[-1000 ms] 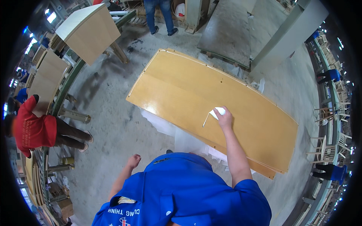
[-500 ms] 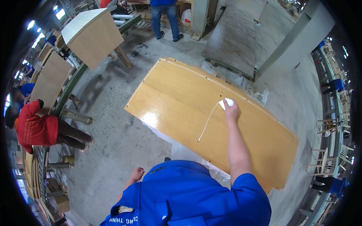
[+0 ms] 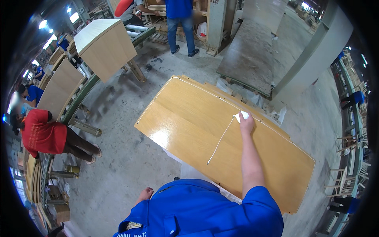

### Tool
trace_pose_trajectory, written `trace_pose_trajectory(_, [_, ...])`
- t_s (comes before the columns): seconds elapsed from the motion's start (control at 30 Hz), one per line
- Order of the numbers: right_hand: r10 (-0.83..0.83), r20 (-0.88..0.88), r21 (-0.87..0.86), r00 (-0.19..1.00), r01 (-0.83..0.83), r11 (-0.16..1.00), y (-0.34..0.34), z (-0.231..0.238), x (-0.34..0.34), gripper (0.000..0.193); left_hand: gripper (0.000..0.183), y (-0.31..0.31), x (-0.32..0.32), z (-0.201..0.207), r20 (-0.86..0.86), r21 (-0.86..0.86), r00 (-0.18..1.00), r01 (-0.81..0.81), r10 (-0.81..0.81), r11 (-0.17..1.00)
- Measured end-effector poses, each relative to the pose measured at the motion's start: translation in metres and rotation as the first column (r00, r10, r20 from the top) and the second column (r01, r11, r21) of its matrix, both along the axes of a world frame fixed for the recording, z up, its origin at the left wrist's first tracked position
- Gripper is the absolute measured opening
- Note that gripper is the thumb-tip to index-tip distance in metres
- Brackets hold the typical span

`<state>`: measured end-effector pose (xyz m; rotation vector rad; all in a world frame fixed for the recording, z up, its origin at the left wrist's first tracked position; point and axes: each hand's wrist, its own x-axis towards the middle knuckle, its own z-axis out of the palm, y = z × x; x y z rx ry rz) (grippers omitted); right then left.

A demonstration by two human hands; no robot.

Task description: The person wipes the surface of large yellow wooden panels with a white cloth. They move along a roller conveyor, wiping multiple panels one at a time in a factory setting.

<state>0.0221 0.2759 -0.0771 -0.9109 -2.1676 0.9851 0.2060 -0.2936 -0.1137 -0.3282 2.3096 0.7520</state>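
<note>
My right hand [image 3: 247,123] is closed round a small white glue bottle [image 3: 241,116], its tip pointing left and down onto a large yellow-brown wooden panel [image 3: 185,118]. A thin white line of glue [image 3: 219,141] runs across the panel from near its front edge up to the tip. Another white bead [image 3: 221,97] follows the panel's far and left edges. My left hand [image 3: 146,193] hangs low at my left side, off the panel, its fingers curled in with nothing visible in them.
A roller line [image 3: 81,94] carrying wooden boards runs along the left, with a person in red [image 3: 44,132] beside it. Another person in blue [image 3: 179,27] stands at the back. A grey column [image 3: 312,51] rises at the far right; chairs [image 3: 339,181] stand farther right.
The glue bottle has moved a little toward the far edge, and the white line behind it is longer. The whole view has shifted, so the panel sits lower. My left hand stays at my side.
</note>
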Motion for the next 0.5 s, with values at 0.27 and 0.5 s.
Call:
trace_pose_trajectory(0.27, [-0.116, 0.175, 0.108, 0.978, 0.098, 0.989, 0.017, 0.005, -0.015, 0.057, 0.041, 0.005, 0.003, 0.003, -0.068, 0.017, 0.998, -0.001, 0.002, 1.000])
trace_pose_trajectory(0.5, [-0.049, -0.043, -0.536, 0.998, 0.018, 0.844, -0.030, 0.030, -0.027, 0.064, 0.041, -0.032, 0.048, 0.008, -0.021, 0.048, 0.965, -0.260, 0.261, 0.964])
